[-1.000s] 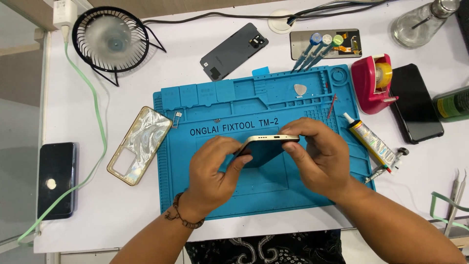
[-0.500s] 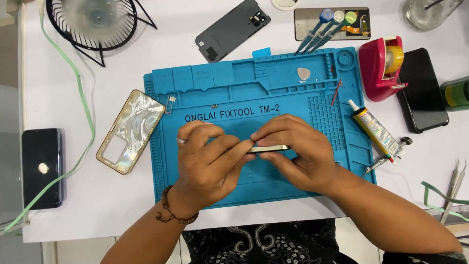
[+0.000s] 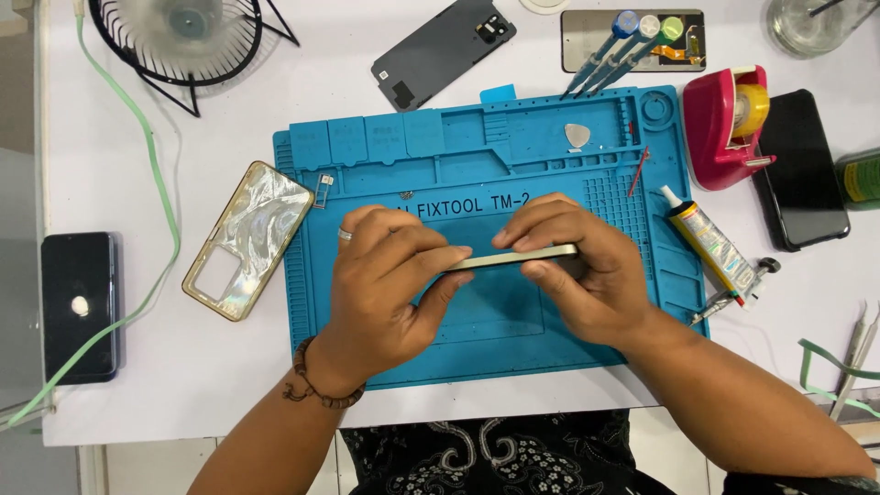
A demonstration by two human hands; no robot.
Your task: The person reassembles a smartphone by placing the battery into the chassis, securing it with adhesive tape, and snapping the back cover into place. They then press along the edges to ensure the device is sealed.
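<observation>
Low in the frame, just above the person's patterned shirt, both hands meet over the blue work mat (image 3: 367,357). The left hand (image 3: 385,293), with a ring and a beaded wristband, grips the left end of a thin phone (image 3: 513,259) held edge-on; its fingers (image 3: 417,247) lie closed along the top and the thumb presses from beneath. The right hand (image 3: 587,284) pinches the right end the same way, fingers wrapped tight on the upper edge. The phone sits in the middle of the frame, raised a little off the mat, so only its pale side rail shows.

To do this step well, I judge that even pressure from both hands matters: squeezing along the rail rather than at 1 spot should keep the body from bending, and keeping it low over the mat limits harm from a slip.

Right of the hands lie a glue tube (image 3: 710,240) and tweezers (image 3: 733,291). Left of the mat rests a marbled phone case (image 3: 246,240), and further left a dark phone (image 3: 80,305) beside a green cable (image 3: 158,183). Higher up the mat holds a grey pick (image 3: 577,136). Beyond it on the white table (image 3: 183,403) sit a grey back cover (image 3: 443,52), a pink tape dispenser (image 3: 724,124), 3 screwdrivers (image 3: 610,48) and a small fan (image 3: 183,37).
</observation>
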